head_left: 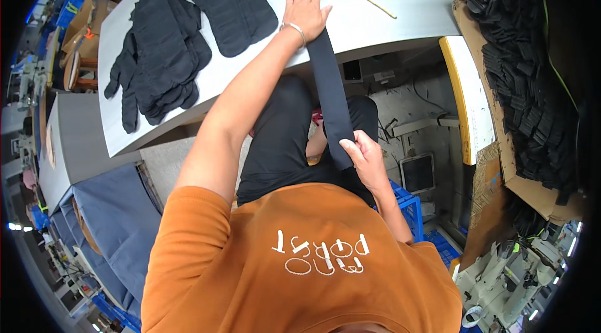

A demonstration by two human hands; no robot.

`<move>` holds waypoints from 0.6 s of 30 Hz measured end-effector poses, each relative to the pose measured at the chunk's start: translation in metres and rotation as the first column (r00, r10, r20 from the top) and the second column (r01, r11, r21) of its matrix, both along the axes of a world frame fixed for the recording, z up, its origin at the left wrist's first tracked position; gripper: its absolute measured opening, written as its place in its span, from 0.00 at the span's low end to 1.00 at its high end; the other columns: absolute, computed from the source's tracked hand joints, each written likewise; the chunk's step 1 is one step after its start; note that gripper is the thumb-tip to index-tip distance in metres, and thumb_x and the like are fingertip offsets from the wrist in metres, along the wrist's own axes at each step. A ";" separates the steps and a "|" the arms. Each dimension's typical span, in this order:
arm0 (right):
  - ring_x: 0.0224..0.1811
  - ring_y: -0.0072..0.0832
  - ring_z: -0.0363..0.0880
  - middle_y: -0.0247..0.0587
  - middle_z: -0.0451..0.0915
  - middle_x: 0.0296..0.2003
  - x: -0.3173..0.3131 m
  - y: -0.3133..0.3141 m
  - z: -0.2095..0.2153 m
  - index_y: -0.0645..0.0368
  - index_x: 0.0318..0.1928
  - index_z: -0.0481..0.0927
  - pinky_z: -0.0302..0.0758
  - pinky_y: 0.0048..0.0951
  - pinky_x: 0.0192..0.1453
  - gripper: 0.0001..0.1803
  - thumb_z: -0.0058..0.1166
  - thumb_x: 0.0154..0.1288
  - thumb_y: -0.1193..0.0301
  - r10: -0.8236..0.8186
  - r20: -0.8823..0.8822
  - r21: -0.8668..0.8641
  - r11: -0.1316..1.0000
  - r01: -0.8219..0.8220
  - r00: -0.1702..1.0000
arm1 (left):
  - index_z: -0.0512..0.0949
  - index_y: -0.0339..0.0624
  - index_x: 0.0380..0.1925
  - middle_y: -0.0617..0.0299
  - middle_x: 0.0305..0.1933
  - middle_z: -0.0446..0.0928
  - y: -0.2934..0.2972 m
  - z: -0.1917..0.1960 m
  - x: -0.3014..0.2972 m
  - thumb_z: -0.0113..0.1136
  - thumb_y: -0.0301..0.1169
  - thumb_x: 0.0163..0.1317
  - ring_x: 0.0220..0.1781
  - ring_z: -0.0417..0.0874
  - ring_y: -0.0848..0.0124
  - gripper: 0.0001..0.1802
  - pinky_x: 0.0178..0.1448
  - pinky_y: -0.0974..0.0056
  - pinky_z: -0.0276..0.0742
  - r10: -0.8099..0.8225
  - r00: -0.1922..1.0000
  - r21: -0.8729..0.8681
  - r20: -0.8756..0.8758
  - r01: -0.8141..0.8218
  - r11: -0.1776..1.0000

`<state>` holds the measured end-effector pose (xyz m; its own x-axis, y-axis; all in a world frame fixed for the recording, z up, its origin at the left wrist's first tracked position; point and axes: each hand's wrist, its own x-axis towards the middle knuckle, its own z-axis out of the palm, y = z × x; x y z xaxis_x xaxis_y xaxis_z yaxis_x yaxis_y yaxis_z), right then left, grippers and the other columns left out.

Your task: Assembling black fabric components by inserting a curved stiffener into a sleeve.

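At the top centre, the left hand (pixel 305 9) lies flat and open on one end of a dark strip (pixel 330 86) on the table (pixel 375 26). The right hand (pixel 365 156), at frame centre, pinches the strip's lower end, seemingly pulling it taut. A pile of black pieces (pixel 164 45) lies upper left.

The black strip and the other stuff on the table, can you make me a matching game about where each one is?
Things:
1. black strip
2. yellow stick
3. pile of black pieces
4. cardboard box

Places:
A. alone on the table, past the left hand
B. far right, full of black pieces
C. stretched from the left hand down to the right hand
D. left part of the table

Pairs: 1-C, 2-A, 3-D, 4-B
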<state>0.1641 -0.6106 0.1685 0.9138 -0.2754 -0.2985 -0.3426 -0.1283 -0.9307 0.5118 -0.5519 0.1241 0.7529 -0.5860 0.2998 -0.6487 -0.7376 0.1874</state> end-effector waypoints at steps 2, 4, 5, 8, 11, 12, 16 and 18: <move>0.22 0.12 0.57 0.25 0.60 0.18 -0.015 -0.002 -0.002 0.59 0.26 0.66 0.61 0.22 0.23 0.18 0.58 0.71 0.68 0.000 -0.093 0.180 0.984 0.017 0.996 | 0.60 0.37 0.71 0.47 0.79 0.53 -0.003 0.001 0.003 0.43 0.51 0.73 0.81 0.49 0.53 0.36 0.81 0.47 0.41 0.008 1.000 0.004 -0.014 -0.008 1.000; 0.22 0.10 0.57 0.22 0.59 0.18 -0.026 0.002 -0.008 0.56 0.26 0.65 0.60 0.19 0.22 0.18 0.58 0.71 0.67 0.016 -0.186 0.352 0.935 0.051 0.982 | 0.60 0.37 0.71 0.47 0.79 0.53 -0.002 -0.006 0.006 0.43 0.51 0.73 0.81 0.48 0.53 0.36 0.81 0.47 0.41 0.011 1.000 -0.018 0.018 -0.011 1.000; 0.22 0.09 0.57 0.21 0.59 0.20 -0.030 0.005 -0.013 0.54 0.25 0.64 0.59 0.18 0.21 0.19 0.57 0.71 0.67 0.012 -0.199 0.371 0.926 0.064 0.980 | 0.62 0.38 0.70 0.45 0.77 0.57 -0.001 -0.009 0.006 0.45 0.52 0.72 0.80 0.52 0.51 0.36 0.80 0.47 0.46 0.005 0.997 -0.063 0.081 0.000 0.998; 0.26 0.09 0.60 0.22 0.64 0.24 -0.032 -0.004 -0.029 0.54 0.27 0.69 0.66 0.17 0.25 0.16 0.59 0.70 0.65 0.062 -0.196 0.415 0.910 0.025 0.979 | 0.63 0.24 0.66 0.34 0.72 0.61 -0.006 0.001 -0.001 0.49 0.51 0.70 0.76 0.59 0.44 0.39 0.78 0.47 0.51 -0.043 0.994 -0.011 -0.101 0.042 0.999; 0.34 0.11 0.72 0.25 0.77 0.32 0.005 -0.012 -0.017 0.57 0.42 0.79 0.74 0.20 0.39 0.12 0.62 0.67 0.63 0.129 -0.005 0.406 0.907 -0.116 0.992 | 0.63 0.24 0.66 0.34 0.72 0.61 0.001 0.000 0.000 0.47 0.51 0.71 0.75 0.59 0.44 0.39 0.78 0.48 0.52 -0.026 0.999 -0.022 -0.048 0.025 0.999; 0.37 0.12 0.76 0.27 0.81 0.36 0.021 -0.014 -0.018 0.58 0.48 0.80 0.75 0.20 0.44 0.16 0.63 0.66 0.62 0.079 0.003 0.508 0.858 -0.070 0.997 | 0.63 0.24 0.66 0.34 0.72 0.61 0.001 0.001 -0.003 0.47 0.51 0.71 0.75 0.59 0.44 0.39 0.78 0.48 0.52 -0.031 0.998 -0.016 -0.056 0.031 0.999; 0.39 0.23 0.83 0.40 0.84 0.40 0.088 -0.022 -0.011 0.63 0.49 0.78 0.80 0.25 0.45 0.20 0.65 0.64 0.62 0.165 -0.101 0.599 0.798 -0.073 0.981 | 0.63 0.25 0.67 0.34 0.73 0.60 0.002 0.005 -0.004 0.46 0.53 0.71 0.76 0.58 0.43 0.40 0.79 0.50 0.52 -0.009 0.999 -0.026 -0.042 0.008 1.000; 0.34 0.27 0.85 0.45 0.85 0.36 0.094 -0.012 -0.012 0.66 0.45 0.79 0.83 0.28 0.39 0.19 0.66 0.63 0.63 0.129 -0.141 0.647 0.763 -0.007 0.982 | 0.63 0.25 0.67 0.34 0.73 0.60 -0.004 0.011 -0.006 0.46 0.53 0.71 0.76 0.58 0.43 0.40 0.79 0.50 0.52 -0.028 0.991 0.071 -0.127 0.037 0.997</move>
